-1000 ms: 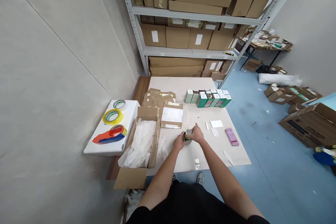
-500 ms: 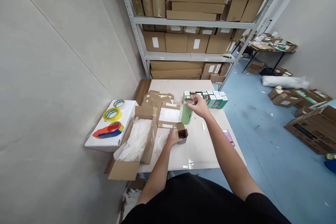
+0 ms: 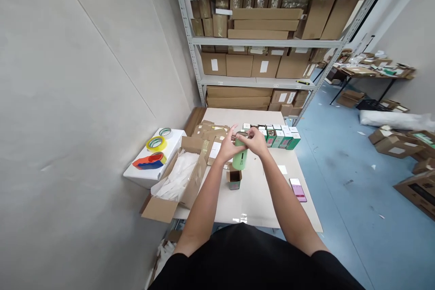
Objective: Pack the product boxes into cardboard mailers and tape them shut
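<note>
A light green bottle [image 3: 239,159] with dark lettering is upright over the table, between both hands. My left hand [image 3: 228,146] is closed around its upper left side. On the other side, my right hand [image 3: 255,142] grips the bottle near its top, with the fingers meeting over the rim. Just below it stands a small open carton [image 3: 234,185], dark inside, which neither hand touches. Behind the hands a row of green-and-white boxes [image 3: 279,138] stands on the table, some with open tops.
At left an open cardboard box [image 3: 195,180] holds white packing paper. Beside it, tape rolls [image 3: 157,143] and a red-and-blue tape dispenser [image 3: 149,161] lie on a white block. A phone [image 3: 298,190] rests at the table's right. Shelves [image 3: 265,41] with cartons stand behind.
My left hand has left the small carton and come up to the bottle. The bottle is now held by both hands, a little nearer to the carton. The camera view has shifted.
</note>
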`<state>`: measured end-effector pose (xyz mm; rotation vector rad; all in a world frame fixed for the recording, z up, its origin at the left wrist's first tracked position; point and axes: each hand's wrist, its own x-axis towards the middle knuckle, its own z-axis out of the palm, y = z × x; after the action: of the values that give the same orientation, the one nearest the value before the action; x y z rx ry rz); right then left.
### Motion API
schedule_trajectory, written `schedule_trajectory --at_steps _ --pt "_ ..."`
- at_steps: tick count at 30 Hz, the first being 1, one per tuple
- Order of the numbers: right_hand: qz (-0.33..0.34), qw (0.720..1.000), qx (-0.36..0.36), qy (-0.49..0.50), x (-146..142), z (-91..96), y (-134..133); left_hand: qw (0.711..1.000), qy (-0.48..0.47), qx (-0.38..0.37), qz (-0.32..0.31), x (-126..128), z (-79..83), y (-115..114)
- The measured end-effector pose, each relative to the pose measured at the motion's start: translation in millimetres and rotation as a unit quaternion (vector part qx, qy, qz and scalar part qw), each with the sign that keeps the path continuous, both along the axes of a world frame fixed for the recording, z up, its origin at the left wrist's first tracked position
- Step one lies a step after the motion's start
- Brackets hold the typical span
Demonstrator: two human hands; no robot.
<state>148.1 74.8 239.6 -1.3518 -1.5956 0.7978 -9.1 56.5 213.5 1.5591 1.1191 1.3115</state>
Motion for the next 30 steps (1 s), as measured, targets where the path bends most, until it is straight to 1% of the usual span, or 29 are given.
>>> schedule_trajectory --at_steps 2,3,5,6,8,10,12,13,15,18,19,20,22,24,25,26,27,29,30 --pt "0.027 0.996 -0.015 0.081 8.6 -8.3 -5.8 1.000 0.000 -0.006 -0.002 4.4 3.0 2.1" --pt "0.045 0.990 -0.026 0.131 14.9 -14.0 -9.3 1.000 -0.005 -0.009 -0.003 5.3 4.0 3.3" --pt "0.084 0.972 -0.049 0.215 30.1 -27.4 -17.5 1.000 -0.024 -0.017 -0.009 6.4 7.4 6.0" --pt "0.108 0.963 -0.064 0.240 37.9 -34.4 -22.0 0.999 -0.038 -0.021 -0.016 7.4 9.7 7.4" --pt "0.167 0.946 -0.097 0.262 50.7 -47.1 -31.3 0.996 -0.073 -0.032 -0.043 11.2 14.6 9.5" --pt "0.217 0.928 -0.123 0.276 57.1 -56.9 -39.0 0.990 -0.107 -0.042 -0.081 17.2 18.0 10.2" --pt "0.231 0.919 -0.123 0.296 56.6 -63.6 -44.0 0.985 -0.126 -0.049 -0.107 23.7 18.7 9.2" --pt "0.220 0.921 -0.113 0.302 54.3 -66.1 -45.5 0.984 -0.129 -0.050 -0.108 26.5 18.3 8.4" --pt "0.171 0.937 -0.078 0.295 48.0 -69.7 -47.2 0.987 -0.120 -0.053 -0.089 30.3 16.8 7.0" --pt "0.078 0.967 -0.017 0.244 40.3 -73.3 -49.0 0.992 -0.100 -0.063 -0.044 31.8 14.4 6.7" --pt "0.063 0.972 -0.008 0.228 39.4 -73.9 -49.7 0.992 -0.102 -0.065 -0.032 31.6 13.7 6.9" --pt "0.063 0.974 -0.008 0.217 39.3 -74.3 -50.5 0.992 -0.110 -0.065 -0.023 31.1 13.1 7.2" --pt "0.102 0.971 -0.035 0.214 40.9 -73.6 -52.3 0.989 -0.131 -0.061 -0.024 29.8 12.2 7.1" --pt "0.154 0.961 -0.066 0.220 42.8 -71.5 -54.4 0.986 -0.147 -0.063 -0.053 28.3 12.1 6.4" --pt "0.161 0.959 -0.073 0.220 43.2 -70.2 -55.6 0.984 -0.149 -0.065 -0.070 27.7 12.5 5.9" --pt "0.150 0.963 -0.070 0.215 42.8 -69.0 -56.8 0.984 -0.146 -0.065 -0.081 27.2 13.0 5.4" --pt "0.123 0.969 -0.062 0.203 41.7 -68.0 -57.9 0.985 -0.137 -0.063 -0.082 27.0 13.7 5.0" --pt "0.056 0.983 -0.041 0.172 38.3 -67.4 -59.7 0.990 -0.114 -0.053 -0.062 27.4 15.0 4.8" --pt "0.034 0.986 -0.033 0.160 36.6 -67.7 -60.3 0.992 -0.105 -0.048 -0.049 27.9 15.6 5.0"
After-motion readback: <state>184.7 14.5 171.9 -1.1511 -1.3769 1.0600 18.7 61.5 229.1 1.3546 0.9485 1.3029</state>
